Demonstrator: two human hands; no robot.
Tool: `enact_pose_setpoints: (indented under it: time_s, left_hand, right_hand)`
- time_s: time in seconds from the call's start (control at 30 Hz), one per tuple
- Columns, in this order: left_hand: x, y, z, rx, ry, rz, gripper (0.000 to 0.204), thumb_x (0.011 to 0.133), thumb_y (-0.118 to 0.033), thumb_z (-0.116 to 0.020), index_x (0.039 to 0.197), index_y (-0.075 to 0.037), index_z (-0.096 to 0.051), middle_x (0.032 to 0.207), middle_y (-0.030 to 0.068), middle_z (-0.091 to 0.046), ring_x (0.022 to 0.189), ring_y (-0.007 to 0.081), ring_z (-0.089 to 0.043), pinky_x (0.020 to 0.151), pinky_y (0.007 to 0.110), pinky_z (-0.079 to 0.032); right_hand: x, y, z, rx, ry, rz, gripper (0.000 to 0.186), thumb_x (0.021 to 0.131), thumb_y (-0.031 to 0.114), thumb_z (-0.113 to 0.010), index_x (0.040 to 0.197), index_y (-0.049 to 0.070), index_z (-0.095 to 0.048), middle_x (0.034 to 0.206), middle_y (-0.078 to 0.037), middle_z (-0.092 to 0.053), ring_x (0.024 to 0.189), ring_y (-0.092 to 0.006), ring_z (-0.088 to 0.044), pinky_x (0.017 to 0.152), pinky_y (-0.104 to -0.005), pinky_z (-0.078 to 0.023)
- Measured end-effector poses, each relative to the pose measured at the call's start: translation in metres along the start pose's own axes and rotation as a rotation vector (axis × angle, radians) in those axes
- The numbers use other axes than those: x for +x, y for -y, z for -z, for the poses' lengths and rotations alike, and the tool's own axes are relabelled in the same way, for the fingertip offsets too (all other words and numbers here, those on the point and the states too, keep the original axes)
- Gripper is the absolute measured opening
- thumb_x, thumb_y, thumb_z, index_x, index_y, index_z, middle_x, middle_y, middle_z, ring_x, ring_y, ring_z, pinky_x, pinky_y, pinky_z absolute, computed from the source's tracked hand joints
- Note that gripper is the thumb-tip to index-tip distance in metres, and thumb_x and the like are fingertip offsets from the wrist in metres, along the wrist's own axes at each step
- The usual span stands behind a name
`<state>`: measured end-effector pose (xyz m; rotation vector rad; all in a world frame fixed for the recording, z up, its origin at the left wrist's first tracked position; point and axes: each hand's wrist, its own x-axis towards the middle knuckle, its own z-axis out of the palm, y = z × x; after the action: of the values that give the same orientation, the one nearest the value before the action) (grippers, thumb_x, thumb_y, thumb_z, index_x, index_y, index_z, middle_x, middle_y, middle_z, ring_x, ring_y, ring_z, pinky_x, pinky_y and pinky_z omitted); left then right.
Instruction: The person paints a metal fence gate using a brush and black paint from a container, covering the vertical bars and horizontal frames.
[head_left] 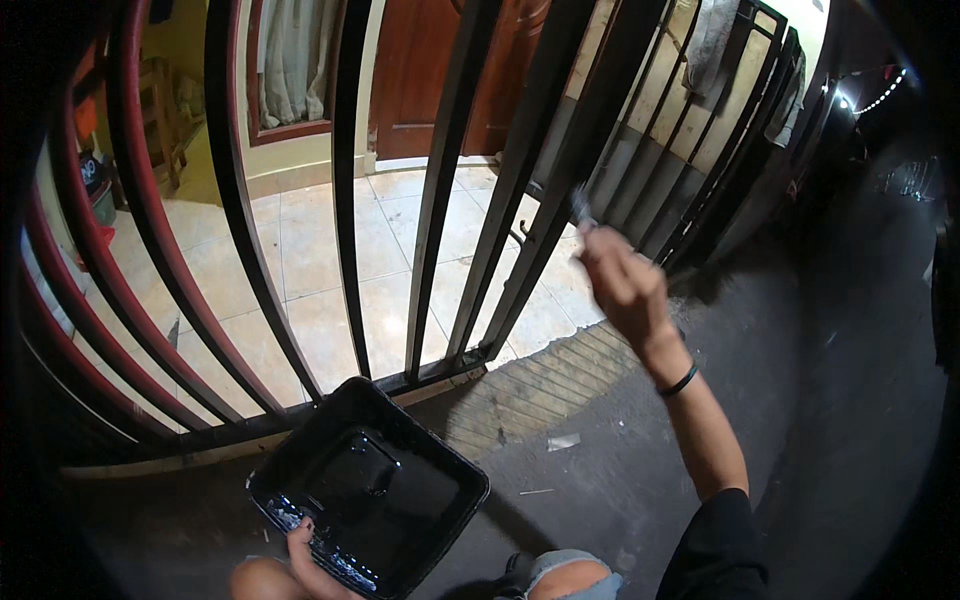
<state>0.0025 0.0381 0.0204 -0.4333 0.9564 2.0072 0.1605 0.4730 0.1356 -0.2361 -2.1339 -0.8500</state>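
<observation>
A metal gate of tall, narrow bars, reddish toward the left and black nearer the middle, stands before a person working by night in dim light; its straight lines bow at the edge of the view. Behind it spreads a floor of pale, glossy square tiles, leading to a reddish-brown panelled wooden door. On the near side lies dark, rough ground, joined at the gate's foot by a strip of concrete scored with diagonal grooves. Near the lower bar, a black, square-sided tray with rounded corners tilts toward the person, holding a glossy dark liquid that catches bright glints; pale, shiny smears streak its near wall. The right hand, raised beside the bars, is closed around a slim tool, blurred and brush-like, its tip close to a black bar; whether the two touch cannot be told. The left hand grips the tray's near-left rim, thumb over the edge, the other fingers hidden from view. A thin dark band circles the right wrist, and a pale, flat scrap lies beyond the tray.
</observation>
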Motion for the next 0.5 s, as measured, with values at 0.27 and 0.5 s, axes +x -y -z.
enact_pose_setpoints:
  time_s: [0.27, 0.5]
  left_hand:
    - [0.003, 0.002, -0.005, 0.049, -0.028, -0.080, 0.060, 0.097, -0.042, -0.056, 0.142, -0.003, -0.059, 0.139, 0.0161, -0.064, 0.126, 0.0364, -0.062, 0.112, 0.048, -0.051]
    - [0.017, 0.027, -0.024, 0.076, -0.010, -0.050, 0.062, 0.097, -0.043, -0.053, 0.144, -0.003, -0.057, 0.142, 0.0173, -0.063, 0.127, 0.0373, -0.062, 0.113, 0.050, -0.050]
  right_hand:
    - [0.047, -0.010, 0.014, 0.489, -0.181, -0.417, 0.017, 0.096, 0.007, -0.074, 0.111, -0.001, -0.070, 0.098, -0.020, -0.076, 0.081, -0.0329, -0.078, 0.067, -0.0365, -0.062]
    - [0.073, -0.040, 0.025, 0.259, -0.445, -0.195, 0.033, 0.093, 0.005, -0.076, 0.125, 0.002, -0.068, 0.110, -0.018, -0.076, 0.089, -0.0304, -0.078, 0.070, -0.0355, -0.063]
